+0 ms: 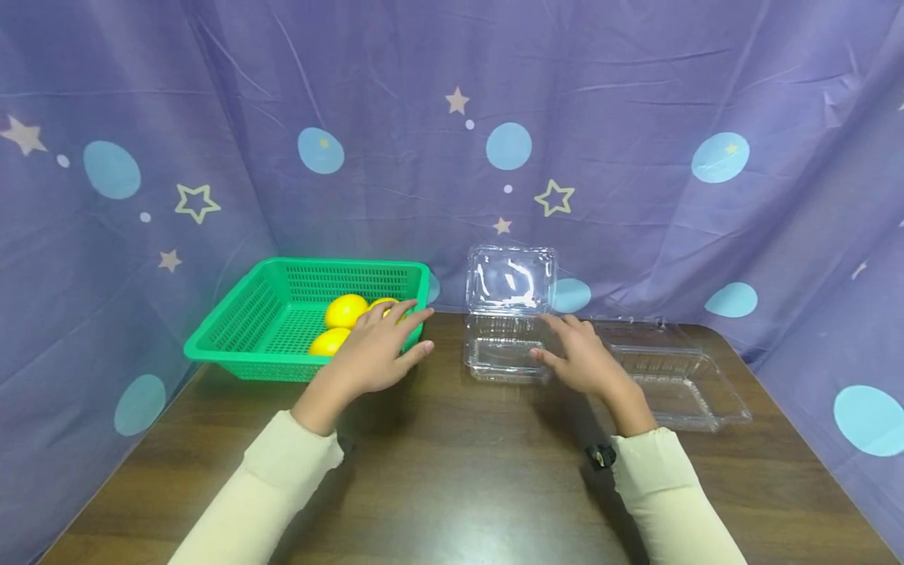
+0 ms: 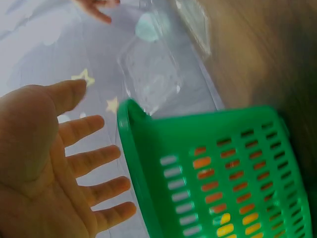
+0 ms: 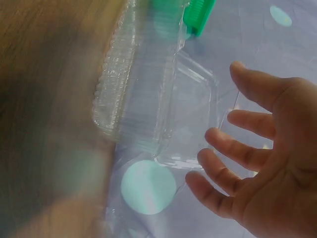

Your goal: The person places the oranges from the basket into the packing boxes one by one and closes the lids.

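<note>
My left hand [image 1: 372,351], fingers spread, hovers by the right end of a green slotted plastic basket [image 1: 212,345]. Yellow lemon-like fruits [image 1: 347,311] lie in the basket, partly hidden behind that hand. In the left wrist view the fingers [image 2: 96,161] point towards the basket rim [image 2: 130,148] and hold nothing. Over the right side of a clear hinged plastic box [image 1: 504,353], whose lid [image 1: 512,278] stands up, is my right hand [image 1: 582,359]. Its fingers are spread and lightly bent, with nothing between them. In the right wrist view they appear apart from the box [image 3: 148,94].
A second clear plastic box [image 1: 678,392], also with its lid raised, sits to the right, partly behind the right wrist. Everything stands on a brown wooden table [image 1: 466,471]. A purple curtain [image 1: 424,63] with stars and dots hangs behind and along both sides.
</note>
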A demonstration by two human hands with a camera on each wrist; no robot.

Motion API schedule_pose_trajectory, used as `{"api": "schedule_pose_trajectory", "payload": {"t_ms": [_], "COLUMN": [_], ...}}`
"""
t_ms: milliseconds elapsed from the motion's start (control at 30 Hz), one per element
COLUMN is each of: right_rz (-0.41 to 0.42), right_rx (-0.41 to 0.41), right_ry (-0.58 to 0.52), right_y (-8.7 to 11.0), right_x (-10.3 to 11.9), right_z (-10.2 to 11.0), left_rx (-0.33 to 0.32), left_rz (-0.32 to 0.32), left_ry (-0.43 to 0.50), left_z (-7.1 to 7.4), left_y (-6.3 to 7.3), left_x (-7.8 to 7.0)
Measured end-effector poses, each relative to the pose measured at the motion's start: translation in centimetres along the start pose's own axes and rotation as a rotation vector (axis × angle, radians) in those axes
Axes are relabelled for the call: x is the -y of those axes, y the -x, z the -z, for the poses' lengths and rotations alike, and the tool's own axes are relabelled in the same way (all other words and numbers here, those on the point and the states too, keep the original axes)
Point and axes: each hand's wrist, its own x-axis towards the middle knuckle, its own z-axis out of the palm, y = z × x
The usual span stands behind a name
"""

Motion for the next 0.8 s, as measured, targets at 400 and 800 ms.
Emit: {"api": "schedule_pose_trajectory", "payload": {"t_ms": [400,800], "right_rz": [-0.047,-0.136], "right_rx": [-0.065,-0.120], "right_ry": [-0.118,-0.163], "right_y": [-0.8,-1.1], "right_x": [-1.8,-3.5], "right_z": [-0.6,-1.8], "left_rx": [0.109,0.258], "left_rz": [0.171,0.343], "left_ry": [0.007,0.043], "left_z": [1.4,2.8], "left_y": [-0.8,-2.0], "left_x": [3.8,6.7]}}
